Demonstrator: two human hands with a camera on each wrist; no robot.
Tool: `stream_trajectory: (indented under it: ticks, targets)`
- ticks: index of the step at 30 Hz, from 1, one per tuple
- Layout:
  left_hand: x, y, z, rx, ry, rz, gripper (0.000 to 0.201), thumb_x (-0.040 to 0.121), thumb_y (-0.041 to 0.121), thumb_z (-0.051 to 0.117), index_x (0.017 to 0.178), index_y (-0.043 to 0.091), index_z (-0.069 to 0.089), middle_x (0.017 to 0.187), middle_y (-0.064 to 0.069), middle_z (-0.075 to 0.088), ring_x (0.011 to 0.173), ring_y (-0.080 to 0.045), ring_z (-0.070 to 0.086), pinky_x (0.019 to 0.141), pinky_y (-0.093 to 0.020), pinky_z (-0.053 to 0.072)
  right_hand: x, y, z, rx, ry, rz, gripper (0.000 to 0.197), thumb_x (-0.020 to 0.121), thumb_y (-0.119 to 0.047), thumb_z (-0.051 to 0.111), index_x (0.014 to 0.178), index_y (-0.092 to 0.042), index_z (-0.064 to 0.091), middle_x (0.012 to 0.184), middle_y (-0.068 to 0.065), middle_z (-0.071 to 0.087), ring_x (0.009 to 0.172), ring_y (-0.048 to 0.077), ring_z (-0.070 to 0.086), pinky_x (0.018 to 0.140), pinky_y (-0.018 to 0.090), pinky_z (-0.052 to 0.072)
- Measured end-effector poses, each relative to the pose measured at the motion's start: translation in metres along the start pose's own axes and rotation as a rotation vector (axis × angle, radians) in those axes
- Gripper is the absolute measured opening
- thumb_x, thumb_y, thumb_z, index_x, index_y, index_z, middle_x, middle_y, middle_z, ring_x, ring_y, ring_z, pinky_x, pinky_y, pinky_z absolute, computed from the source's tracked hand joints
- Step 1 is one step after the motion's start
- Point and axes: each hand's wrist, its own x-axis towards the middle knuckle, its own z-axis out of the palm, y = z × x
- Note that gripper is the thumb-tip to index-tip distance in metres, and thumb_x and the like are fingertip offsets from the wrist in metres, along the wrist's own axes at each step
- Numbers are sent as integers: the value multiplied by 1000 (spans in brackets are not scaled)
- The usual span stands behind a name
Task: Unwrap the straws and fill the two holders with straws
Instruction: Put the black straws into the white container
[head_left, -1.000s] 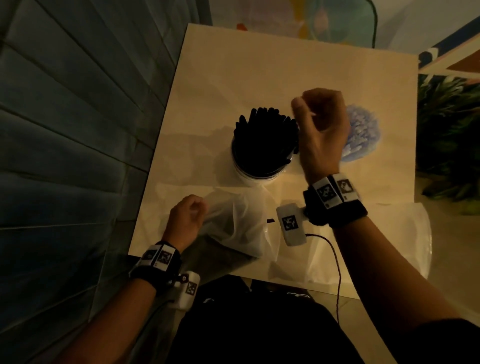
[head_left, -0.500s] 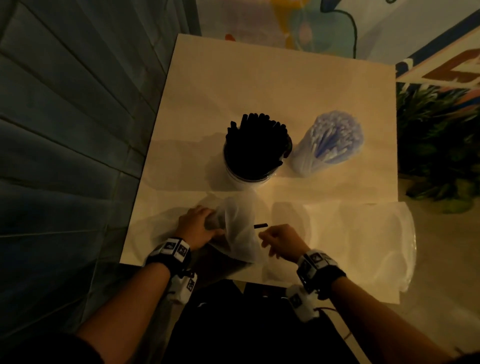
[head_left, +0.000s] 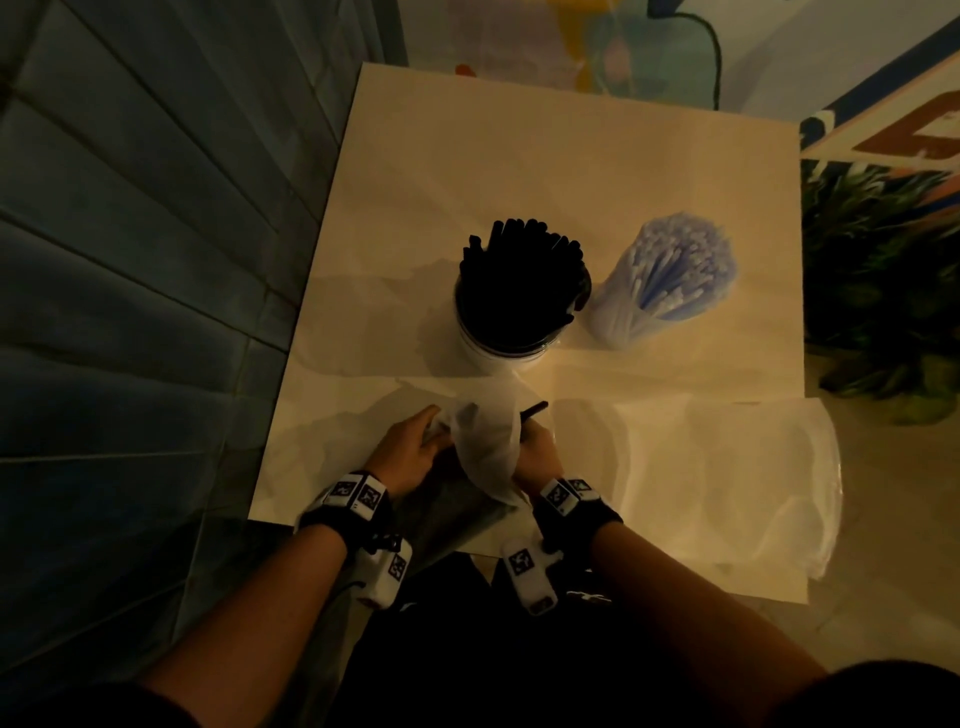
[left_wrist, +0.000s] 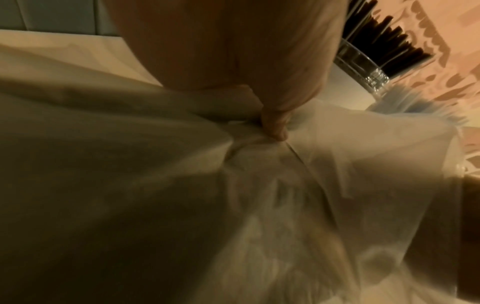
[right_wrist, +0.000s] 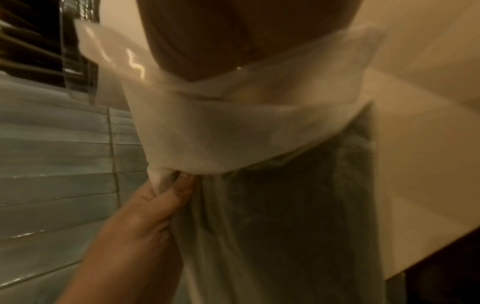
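Note:
A translucent plastic bag (head_left: 488, 447) stands bunched at the table's front edge between my hands. My left hand (head_left: 410, 447) pinches its left rim; the thumb (left_wrist: 275, 123) presses a fold of the bag (left_wrist: 324, 185). My right hand (head_left: 535, 447) curls into the bag's right side, with the rim (right_wrist: 246, 115) pulled taut across it and the fingertips hidden. In the right wrist view my left hand (right_wrist: 155, 205) pinches the rim. One black straw (head_left: 535, 410) pokes out beyond my right knuckles. Behind stand a holder full of black straws (head_left: 519, 301) and a holder of blue-and-white wrapped straws (head_left: 670, 280).
A second, flat plastic bag (head_left: 727, 478) lies on the right of the beige table (head_left: 519, 156) and hangs over its edge. A tiled wall (head_left: 156, 260) runs along the left. A green plant (head_left: 883, 270) stands to the right of the table.
My right hand has come down from the wrapped straws to the front edge and closed in on the bag. The loose black straw has shifted a little toward the holders.

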Motion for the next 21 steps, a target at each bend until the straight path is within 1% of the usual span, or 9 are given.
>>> stream_trajectory:
  ticks: [3,5,7,9,11,12,14,17,21]
  targets:
    - [2,-2,-4,17,5,2,39,98,27,57,133,12,50,132,-9,61,122,-23,57,104,-45,47,-3,-3,-8,199,96,-19,8,88,-20,67,91,-12,66,85,4,68,77,21,62,71,36,51]
    - [1,-2,-6,32,18,-6,42,98,24,57,137,11,47,136,-9,58,126,-24,55,106,-46,46,-4,-6,-17,336,161,-16,11,86,-13,68,87,-3,62,73,11,65,59,21,59,53,30,50]
    - [0,1,-7,30,20,-3,39,98,22,57,135,12,49,135,-8,59,125,-23,55,105,-43,47,-5,-6,-21,397,182,16,14,87,-12,68,92,-1,61,70,11,63,55,21,56,46,27,47]
    - [-2,8,-5,14,19,21,28,99,20,56,126,13,54,128,-4,63,118,-18,58,100,-35,48,-4,-5,-18,380,106,44,22,88,-17,69,106,-7,61,75,4,65,64,19,60,56,29,51]
    - [-6,17,-1,-1,12,64,26,99,20,56,125,16,56,124,3,62,114,-10,56,96,-27,44,-1,0,-10,175,23,-3,36,88,-26,70,120,-15,60,96,0,68,86,17,63,80,36,52]
    - [-8,21,0,-5,10,83,29,99,19,56,128,16,55,125,5,60,115,-8,54,97,-25,42,0,2,-6,49,8,-37,38,87,-31,71,121,-17,61,106,1,67,98,19,62,89,39,50]
    - [-9,24,1,-20,10,101,33,99,19,56,131,15,55,128,6,60,118,-6,53,99,-25,41,2,3,-1,-36,37,-69,27,86,-33,72,108,-19,66,110,4,69,105,23,62,96,45,50]
    - [-8,20,-6,-18,4,78,27,98,21,58,124,12,57,127,1,64,116,-9,58,101,-30,45,0,-6,-7,181,90,-60,6,88,-24,68,92,-22,72,93,2,74,88,19,67,82,40,56]
    - [-4,9,-17,56,32,59,29,96,31,57,122,18,58,123,-2,66,115,-20,61,100,-47,49,-7,-12,-27,477,86,-45,15,88,-22,71,99,-11,72,83,8,71,63,17,63,54,26,53]
